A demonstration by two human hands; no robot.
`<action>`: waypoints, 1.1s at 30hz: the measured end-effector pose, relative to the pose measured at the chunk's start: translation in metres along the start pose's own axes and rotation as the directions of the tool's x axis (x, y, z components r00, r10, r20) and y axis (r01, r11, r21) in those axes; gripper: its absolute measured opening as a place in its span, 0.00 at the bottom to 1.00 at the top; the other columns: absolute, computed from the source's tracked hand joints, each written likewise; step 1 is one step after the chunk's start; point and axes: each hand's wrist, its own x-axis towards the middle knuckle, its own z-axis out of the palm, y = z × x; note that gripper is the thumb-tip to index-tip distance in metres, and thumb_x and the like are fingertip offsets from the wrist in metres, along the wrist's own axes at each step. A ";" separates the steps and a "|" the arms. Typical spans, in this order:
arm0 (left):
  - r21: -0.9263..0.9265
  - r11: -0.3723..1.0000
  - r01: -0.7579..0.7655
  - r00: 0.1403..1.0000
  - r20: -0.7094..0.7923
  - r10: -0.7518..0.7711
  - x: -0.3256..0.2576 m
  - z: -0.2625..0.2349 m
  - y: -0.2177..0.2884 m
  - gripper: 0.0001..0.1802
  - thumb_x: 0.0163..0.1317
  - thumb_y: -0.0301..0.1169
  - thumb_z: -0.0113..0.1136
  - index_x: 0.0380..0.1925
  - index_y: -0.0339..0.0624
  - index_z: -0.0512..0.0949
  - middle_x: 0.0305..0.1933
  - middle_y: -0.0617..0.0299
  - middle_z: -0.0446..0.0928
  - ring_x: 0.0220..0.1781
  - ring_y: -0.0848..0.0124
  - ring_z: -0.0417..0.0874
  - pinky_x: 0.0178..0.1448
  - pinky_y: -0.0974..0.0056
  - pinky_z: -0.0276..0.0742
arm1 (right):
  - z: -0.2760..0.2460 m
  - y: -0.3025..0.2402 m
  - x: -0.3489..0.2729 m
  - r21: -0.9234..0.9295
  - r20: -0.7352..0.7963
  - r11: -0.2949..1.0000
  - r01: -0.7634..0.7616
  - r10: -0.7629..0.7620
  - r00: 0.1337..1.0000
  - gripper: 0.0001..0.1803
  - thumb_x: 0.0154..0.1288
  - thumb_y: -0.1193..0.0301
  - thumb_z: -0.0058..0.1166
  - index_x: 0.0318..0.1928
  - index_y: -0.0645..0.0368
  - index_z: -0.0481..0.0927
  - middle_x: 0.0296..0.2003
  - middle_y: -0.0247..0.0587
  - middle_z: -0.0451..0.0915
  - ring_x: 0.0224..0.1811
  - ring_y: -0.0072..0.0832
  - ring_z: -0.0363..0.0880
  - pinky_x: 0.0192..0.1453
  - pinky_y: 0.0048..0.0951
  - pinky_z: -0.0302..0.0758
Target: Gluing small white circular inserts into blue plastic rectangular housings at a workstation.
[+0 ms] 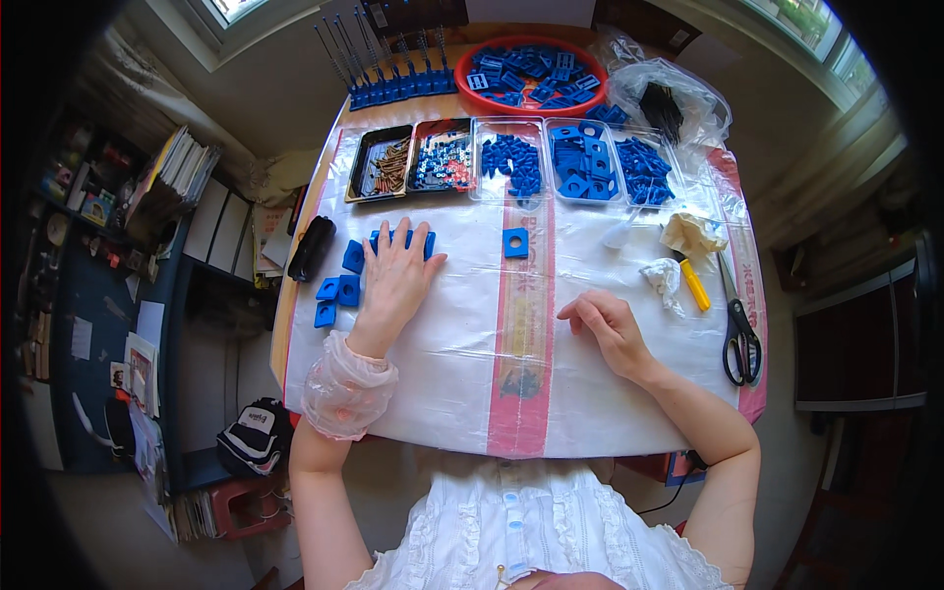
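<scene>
My left hand (pixel 395 280) lies palm down with fingers spread over a row of blue plastic pieces (pixel 430 245), partly hidden beneath it. Beside it, several square blue pieces with round holes (pixel 349 290) are scattered toward the left edge of the table. A clear plastic sleeve cover (pixel 351 385) wraps my left forearm. My right hand (pixel 608 329) rests loosely curled on the white cover, right of the pink stripe, with nothing visible in it. One single square blue piece with a hole (pixel 515 243) lies on the stripe ahead, touched by neither hand.
Trays of screws (pixel 391 169), small metal parts (pixel 442 157) and blue parts (pixel 511 162) line the far side. Behind stand a red basin (pixel 462 87) of blue pieces and a blue rack with upright rods (pixel 403 90). Scissors (pixel 742 339), a yellow-handled tool (pixel 695 286) and crumpled tissue (pixel 663 283) lie right.
</scene>
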 end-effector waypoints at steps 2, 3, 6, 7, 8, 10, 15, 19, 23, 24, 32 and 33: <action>0.007 1.000 0.024 1.000 0.012 -0.024 0.001 -0.003 0.004 0.30 0.69 0.48 0.55 0.66 0.44 0.69 0.71 0.46 0.64 0.75 0.42 0.59 0.73 0.34 0.54 | 0.000 0.000 0.000 0.004 -0.003 1.000 0.001 -0.001 1.000 0.18 0.76 0.67 0.44 0.36 0.64 0.84 0.23 0.35 0.76 0.30 0.26 0.73 0.41 0.30 0.68; 0.010 0.999 0.037 0.999 0.018 -0.037 0.001 -0.004 0.006 0.30 0.70 0.48 0.54 0.66 0.45 0.69 0.71 0.46 0.64 0.75 0.44 0.60 0.74 0.36 0.56 | 0.000 0.000 -0.001 0.006 -0.004 1.000 0.002 -0.001 1.000 0.18 0.76 0.67 0.44 0.36 0.64 0.84 0.23 0.35 0.76 0.30 0.26 0.73 0.41 0.30 0.68; 0.029 1.000 0.005 1.000 -0.024 -0.004 0.002 -0.003 0.004 0.28 0.70 0.48 0.54 0.65 0.46 0.70 0.71 0.47 0.66 0.72 0.46 0.63 0.71 0.40 0.61 | 0.000 -0.001 0.000 -0.012 -0.003 1.000 0.020 -0.020 1.000 0.17 0.76 0.68 0.44 0.36 0.64 0.84 0.23 0.36 0.76 0.30 0.26 0.73 0.41 0.30 0.68; 0.024 1.000 -0.001 1.000 -0.021 0.002 0.001 -0.003 0.005 0.28 0.70 0.47 0.55 0.65 0.47 0.70 0.70 0.48 0.66 0.72 0.46 0.64 0.70 0.41 0.63 | 0.000 -0.001 0.000 -0.023 -0.003 0.999 0.025 -0.026 1.000 0.17 0.75 0.68 0.44 0.36 0.64 0.84 0.23 0.36 0.76 0.30 0.26 0.73 0.41 0.30 0.68; 0.019 1.000 -0.007 1.000 -0.018 0.008 0.000 -0.004 0.007 0.27 0.69 0.46 0.55 0.64 0.47 0.71 0.70 0.48 0.67 0.71 0.47 0.65 0.68 0.42 0.64 | 0.000 0.000 0.000 -0.033 -0.004 0.999 0.031 -0.032 0.999 0.17 0.75 0.68 0.44 0.36 0.63 0.84 0.23 0.36 0.76 0.30 0.26 0.73 0.41 0.30 0.68; -0.017 1.000 -0.016 1.000 -0.018 0.015 -0.005 -0.004 0.013 0.26 0.68 0.45 0.58 0.63 0.48 0.72 0.68 0.48 0.68 0.69 0.48 0.67 0.66 0.42 0.66 | 0.000 0.000 0.001 -0.048 -0.005 0.998 0.036 -0.036 0.999 0.17 0.75 0.68 0.44 0.36 0.63 0.84 0.23 0.36 0.76 0.30 0.27 0.73 0.41 0.30 0.68; -0.079 0.997 -0.021 0.999 0.030 0.023 -0.015 -0.011 0.033 0.25 0.67 0.42 0.60 0.62 0.50 0.73 0.68 0.47 0.69 0.70 0.48 0.66 0.67 0.41 0.65 | -0.001 -0.002 0.000 -0.070 -0.001 0.997 0.029 -0.029 1.000 0.16 0.75 0.68 0.44 0.36 0.63 0.84 0.23 0.35 0.76 0.30 0.27 0.73 0.42 0.31 0.68; 0.010 0.997 -0.078 0.997 -0.018 0.079 -0.015 -0.010 0.035 0.25 0.64 0.42 0.62 0.61 0.53 0.74 0.68 0.48 0.68 0.72 0.47 0.64 0.70 0.31 0.58 | -0.001 -0.001 0.000 -0.058 0.000 0.998 0.027 -0.027 1.000 0.16 0.75 0.68 0.44 0.36 0.63 0.84 0.23 0.35 0.76 0.30 0.27 0.73 0.43 0.31 0.68; 0.006 0.988 -0.157 0.987 -0.022 0.157 -0.011 -0.007 0.029 0.26 0.61 0.39 0.65 0.60 0.53 0.74 0.68 0.50 0.68 0.73 0.46 0.63 0.71 0.26 0.52 | 0.000 -0.002 0.000 -0.055 -0.005 0.998 0.021 -0.022 1.000 0.16 0.75 0.68 0.44 0.36 0.62 0.84 0.23 0.35 0.76 0.30 0.28 0.73 0.43 0.31 0.68; -0.007 0.987 -0.159 0.987 -0.001 0.159 -0.010 -0.010 0.030 0.26 0.60 0.39 0.66 0.60 0.53 0.74 0.68 0.50 0.68 0.74 0.46 0.62 0.71 0.25 0.51 | 0.000 -0.002 0.000 -0.056 -0.006 0.998 0.018 -0.019 1.000 0.16 0.75 0.68 0.44 0.36 0.62 0.84 0.23 0.35 0.76 0.30 0.28 0.73 0.43 0.31 0.68; -0.251 0.903 -0.350 0.937 -0.121 0.329 0.025 -0.022 0.067 0.26 0.53 0.32 0.71 0.53 0.42 0.78 0.50 0.56 0.77 0.55 0.58 0.76 0.59 0.56 0.73 | -0.001 -0.004 0.000 -0.092 -0.003 0.995 0.027 -0.027 1.000 0.15 0.74 0.68 0.44 0.36 0.61 0.84 0.23 0.35 0.77 0.30 0.28 0.74 0.43 0.31 0.68; -0.256 0.888 -0.381 0.924 -0.137 0.357 0.031 -0.020 0.071 0.25 0.52 0.32 0.72 0.51 0.40 0.78 0.48 0.57 0.78 0.53 0.59 0.77 0.57 0.59 0.74 | -0.001 -0.004 0.000 -0.092 -0.007 0.995 0.024 -0.025 1.000 0.15 0.74 0.68 0.45 0.36 0.60 0.84 0.23 0.35 0.77 0.30 0.28 0.74 0.43 0.31 0.69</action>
